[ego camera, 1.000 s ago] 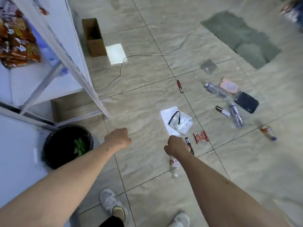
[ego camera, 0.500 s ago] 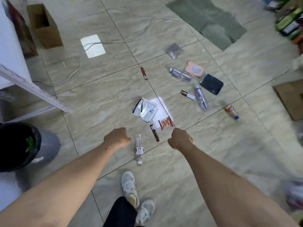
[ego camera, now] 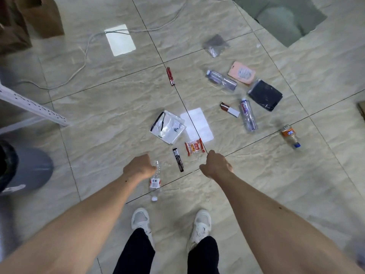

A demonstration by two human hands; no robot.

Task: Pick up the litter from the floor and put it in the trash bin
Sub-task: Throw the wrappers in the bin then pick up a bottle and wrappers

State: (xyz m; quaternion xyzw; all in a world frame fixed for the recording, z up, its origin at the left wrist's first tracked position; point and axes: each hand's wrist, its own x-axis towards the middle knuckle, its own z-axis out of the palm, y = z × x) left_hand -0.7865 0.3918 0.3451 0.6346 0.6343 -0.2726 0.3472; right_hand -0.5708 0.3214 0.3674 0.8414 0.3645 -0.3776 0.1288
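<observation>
The litter lies scattered on the beige marble-pattern tile floor [ego camera: 110, 107] ahead of my feet. Nearest is a clear plastic bottle with a red-and-white label [ego camera: 155, 180], lying just beside my left hand [ego camera: 139, 169]; whether they touch cannot be determined. A dark narrow wrapper stick [ego camera: 178, 159] lies between my hands, with a red-and-orange snack packet [ego camera: 194, 147] just beyond it, near my right hand [ego camera: 216, 166]. Further out: a clear zip bag with a black cord [ego camera: 167, 127], a red stick wrapper [ego camera: 170, 76], three more clear bottles [ego camera: 221, 80] [ego camera: 248, 115] [ego camera: 290, 135], a pink card packet [ego camera: 242, 72], and a black pouch [ego camera: 265, 95]. Both hands are curled into loose fists, fingers closed on nothing visible, held above the floor. The black trash bin [ego camera: 7, 167] is at the left frame edge, well apart from the litter. My white sneakers [ego camera: 200, 222] stand below the hands.
</observation>
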